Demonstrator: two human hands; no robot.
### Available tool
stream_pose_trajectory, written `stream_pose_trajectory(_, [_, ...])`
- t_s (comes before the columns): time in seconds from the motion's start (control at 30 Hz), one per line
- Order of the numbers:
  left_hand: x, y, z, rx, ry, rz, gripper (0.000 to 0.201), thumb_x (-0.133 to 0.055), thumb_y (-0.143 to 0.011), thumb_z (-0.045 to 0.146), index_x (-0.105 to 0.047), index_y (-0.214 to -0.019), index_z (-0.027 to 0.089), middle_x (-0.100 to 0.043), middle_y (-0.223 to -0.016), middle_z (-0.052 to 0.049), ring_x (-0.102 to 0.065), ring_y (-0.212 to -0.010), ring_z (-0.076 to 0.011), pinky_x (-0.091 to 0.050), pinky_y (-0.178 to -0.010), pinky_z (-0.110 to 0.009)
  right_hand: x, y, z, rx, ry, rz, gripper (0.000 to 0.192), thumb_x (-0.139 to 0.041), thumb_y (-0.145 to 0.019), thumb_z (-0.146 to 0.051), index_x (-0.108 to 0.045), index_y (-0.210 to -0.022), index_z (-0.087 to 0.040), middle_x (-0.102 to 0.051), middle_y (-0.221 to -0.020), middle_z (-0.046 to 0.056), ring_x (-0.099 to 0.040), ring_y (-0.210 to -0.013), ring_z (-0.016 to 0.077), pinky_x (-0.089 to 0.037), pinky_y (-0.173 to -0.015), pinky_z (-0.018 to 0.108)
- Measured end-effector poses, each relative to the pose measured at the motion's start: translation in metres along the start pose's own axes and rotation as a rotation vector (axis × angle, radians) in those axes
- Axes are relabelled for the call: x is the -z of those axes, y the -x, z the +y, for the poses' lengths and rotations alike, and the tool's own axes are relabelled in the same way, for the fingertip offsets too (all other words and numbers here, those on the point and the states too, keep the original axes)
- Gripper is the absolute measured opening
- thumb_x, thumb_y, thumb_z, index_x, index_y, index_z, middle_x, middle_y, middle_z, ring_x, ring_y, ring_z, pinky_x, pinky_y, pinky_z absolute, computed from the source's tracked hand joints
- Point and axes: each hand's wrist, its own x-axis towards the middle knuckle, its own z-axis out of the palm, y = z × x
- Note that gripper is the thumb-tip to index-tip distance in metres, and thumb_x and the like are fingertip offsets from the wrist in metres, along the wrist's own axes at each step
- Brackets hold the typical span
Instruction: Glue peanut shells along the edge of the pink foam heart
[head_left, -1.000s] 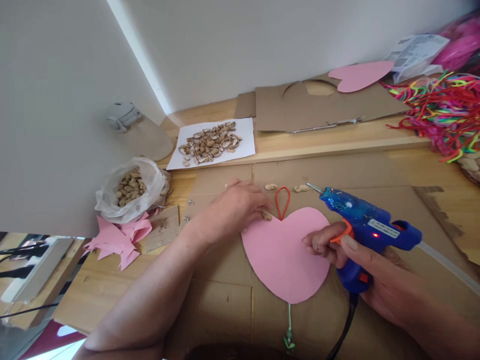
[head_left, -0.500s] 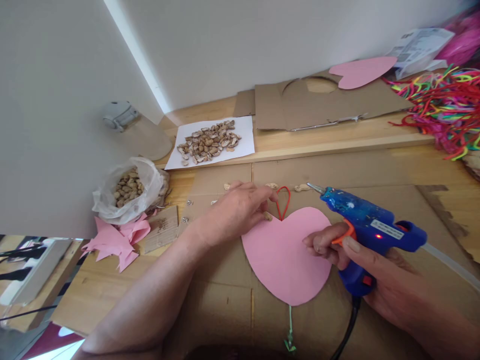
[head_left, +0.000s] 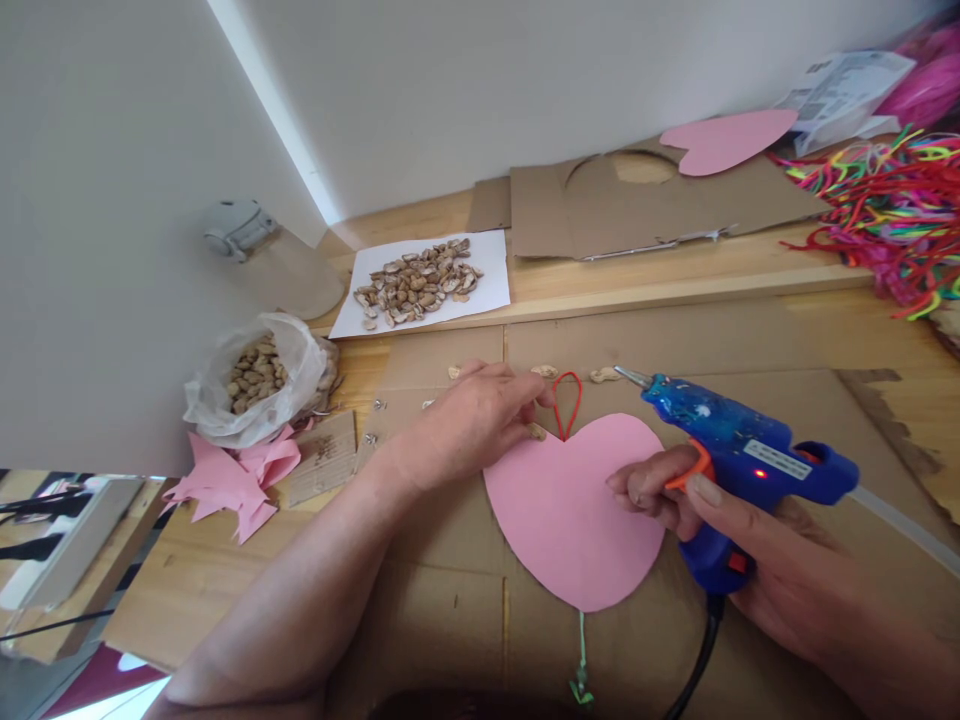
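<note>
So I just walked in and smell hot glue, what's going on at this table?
A person is working on a pink paper heart lying on cardboard. The right hand grips a blue glue gun, its nozzle raised above the heart's upper right edge and its red light on. The left hand rests at the heart's upper left edge, fingertips on a peanut shell beside the red loop. More shells lie on white paper behind.

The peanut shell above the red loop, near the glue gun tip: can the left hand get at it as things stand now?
Probably yes. The left hand rests at the pink heart edge, beside the red loop. The peanut shell lies just beyond on bare cardboard. Only the glue gun nozzle hovers close by.
</note>
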Motion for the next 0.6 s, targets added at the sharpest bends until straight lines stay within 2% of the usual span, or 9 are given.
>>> stream_pose_trajectory(0.13, [0.0006, -0.0013, -0.0004, -0.016, -0.003, -0.014, 0.020, -0.059, -0.087, 0.005, -0.064, -0.100, 0.020, -0.071, -0.092, 0.000, -0.061, -0.092, -0.0185, -0.041, -0.091, -0.035, 0.0006, 0.0010, 0.0013, 0.002, 0.005, 0.006, 0.022, -0.069, -0.087, -0.049, -0.077, -0.089, -0.029, -0.076, -0.095, 0.005, -0.069, -0.100, 0.0267, -0.055, -0.088, 0.036])
stream_pose_trajectory(0.6, [0.0009, -0.0023, -0.0001, 0.006, -0.036, -0.029, 0.016, -0.060, -0.087, 0.006, -0.066, -0.093, 0.019, -0.069, -0.086, -0.001, -0.058, -0.088, -0.0176, -0.039, -0.089, -0.033, -0.0007, 0.0015, 0.0010, -0.002, 0.020, 0.037, 0.023, -0.072, -0.084, -0.051, -0.076, -0.086, -0.029, -0.076, -0.093, 0.005, -0.069, -0.097, 0.0262, -0.056, -0.084, 0.035])
